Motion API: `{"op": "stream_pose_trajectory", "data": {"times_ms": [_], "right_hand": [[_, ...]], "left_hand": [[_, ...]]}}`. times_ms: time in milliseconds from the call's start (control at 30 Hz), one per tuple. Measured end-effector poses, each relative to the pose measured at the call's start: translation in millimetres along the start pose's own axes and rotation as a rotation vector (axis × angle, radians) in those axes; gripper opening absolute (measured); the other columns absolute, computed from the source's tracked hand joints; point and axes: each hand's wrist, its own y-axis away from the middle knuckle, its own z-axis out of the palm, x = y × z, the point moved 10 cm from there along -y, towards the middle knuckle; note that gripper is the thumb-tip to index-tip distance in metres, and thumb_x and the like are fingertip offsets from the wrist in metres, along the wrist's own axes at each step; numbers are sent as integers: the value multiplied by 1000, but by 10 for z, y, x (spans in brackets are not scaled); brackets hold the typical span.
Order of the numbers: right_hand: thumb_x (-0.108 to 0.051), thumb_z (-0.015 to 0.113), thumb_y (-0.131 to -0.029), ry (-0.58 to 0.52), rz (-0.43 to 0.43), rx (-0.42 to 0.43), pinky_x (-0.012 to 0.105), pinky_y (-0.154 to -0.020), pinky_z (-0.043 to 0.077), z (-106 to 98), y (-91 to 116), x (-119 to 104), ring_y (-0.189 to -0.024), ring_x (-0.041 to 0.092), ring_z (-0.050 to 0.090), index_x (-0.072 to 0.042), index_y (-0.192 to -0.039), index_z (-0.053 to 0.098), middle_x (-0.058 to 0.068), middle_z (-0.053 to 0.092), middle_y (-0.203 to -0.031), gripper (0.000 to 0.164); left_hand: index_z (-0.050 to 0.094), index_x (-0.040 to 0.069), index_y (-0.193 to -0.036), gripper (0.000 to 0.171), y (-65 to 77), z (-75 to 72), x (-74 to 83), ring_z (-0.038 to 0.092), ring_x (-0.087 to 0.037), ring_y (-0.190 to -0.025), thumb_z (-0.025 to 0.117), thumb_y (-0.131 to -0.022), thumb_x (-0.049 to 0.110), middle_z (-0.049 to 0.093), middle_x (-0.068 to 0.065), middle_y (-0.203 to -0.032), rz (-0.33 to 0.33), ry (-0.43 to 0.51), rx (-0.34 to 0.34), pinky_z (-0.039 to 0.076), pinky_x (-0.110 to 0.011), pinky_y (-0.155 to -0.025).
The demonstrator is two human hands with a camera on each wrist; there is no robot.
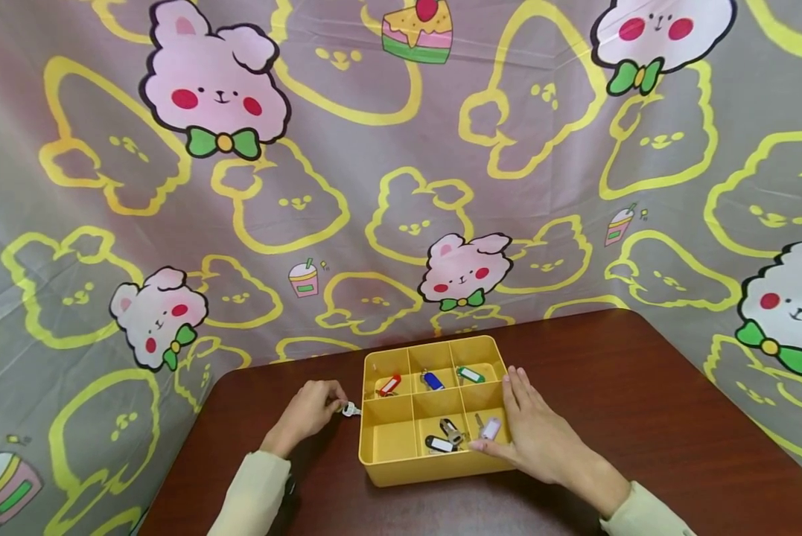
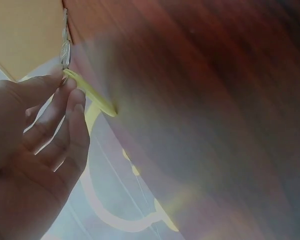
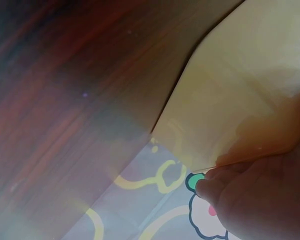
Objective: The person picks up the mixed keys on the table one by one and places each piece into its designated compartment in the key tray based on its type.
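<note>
My left hand (image 1: 312,408) pinches a silver key (image 1: 351,409) with a yellow key tag (image 2: 92,92) between thumb and fingertips, just left of the yellow divided box (image 1: 441,470). The key points toward the box's left wall. My right hand (image 1: 541,439) rests along the box's right side, fingers straight at the rim and thumb reaching over the front right corner. Inside the back row lie keys with a red tag (image 1: 390,384), a blue tag (image 1: 433,380) and a green tag (image 1: 470,374). Up front are a black tag (image 1: 441,444) with keys and a lilac tag (image 1: 490,428) with a key.
The box stands on a dark reddish-brown wooden table (image 1: 595,372). Behind the table hangs a grey cloth (image 1: 347,179) printed with rabbits and yellow outlines, reaching round both sides. A small dark object (image 1: 290,485) shows beside the left sleeve.
</note>
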Motion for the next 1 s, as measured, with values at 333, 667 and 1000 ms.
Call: {"op": "stream_pose_trajectory", "data": {"times_ms": [333,667,1000], "right_hand": [[-84,55,-89,1,-1,-11,58,-126,36,1,-16,5,-159,49,27,16,-156,35,36,28,-167,121],[-84,55,-89,-5,4,-10,58,-125,37,-5,-15,21,-159,50,26,15,-156,35,36,27,-167,122],[-85,54,-89,-15,8,-12,59,-125,36,6,-6,22,-159,50,26,16,-156,35,36,26,-167,122]], "left_hand": [[74,19,-85,13,-4,-49,2,58,-3,-70,78,-95,12,72,10,-78,-25,30,16,49,-23,-64],[72,20,-85,14,8,-106,-40,59,-3,-68,77,-96,12,71,10,-77,-59,59,37,49,-24,-64],[71,14,-88,11,14,-197,1,56,-4,-62,74,-98,12,67,3,-71,-61,144,49,46,-21,-58]]}}
